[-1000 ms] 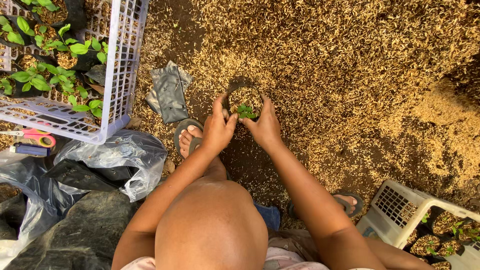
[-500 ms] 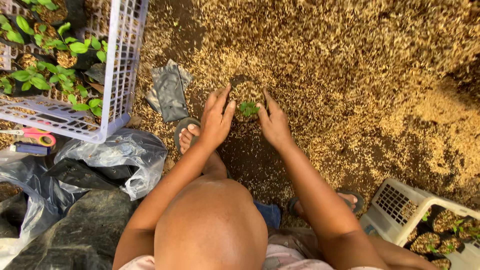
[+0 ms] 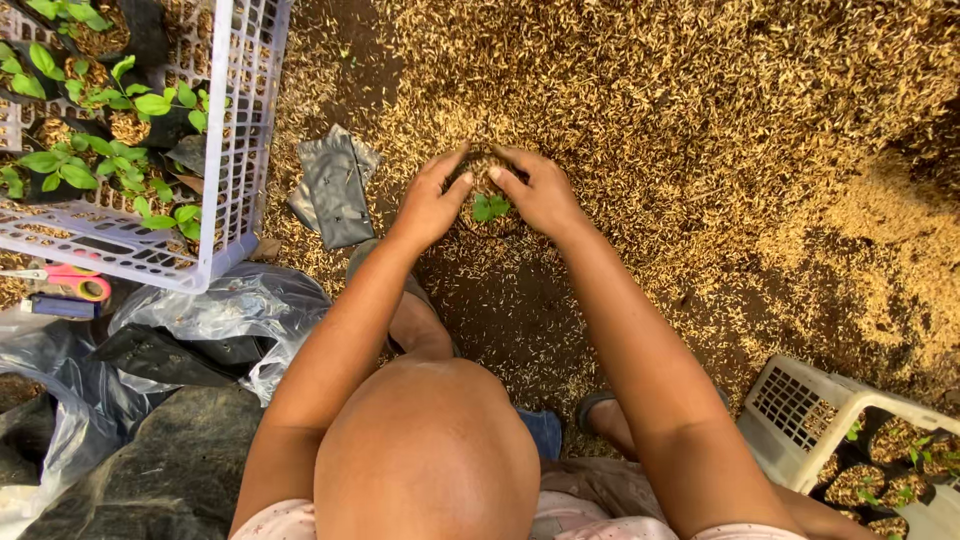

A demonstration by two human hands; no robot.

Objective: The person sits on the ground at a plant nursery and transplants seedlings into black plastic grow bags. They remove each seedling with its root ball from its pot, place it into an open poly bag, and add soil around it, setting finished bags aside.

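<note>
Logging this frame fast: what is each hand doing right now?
Left hand: cupped against the left side of the small seedling pot, fingers curled, touching it.
Right hand: cupped against the pot's right side, fingertips pressing at its top.

Two crates [image 3: 240, 150] [image 3: 800, 410], two hands [image 3: 430, 205] [image 3: 545, 195], one scissors [image 3: 65, 282], one seedling [image 3: 489, 207].

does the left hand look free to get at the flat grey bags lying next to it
Probably yes. The left hand is cupped on the small seedling pot, and the grey bags lie just to its left on open husk ground, with nothing between them.
</note>
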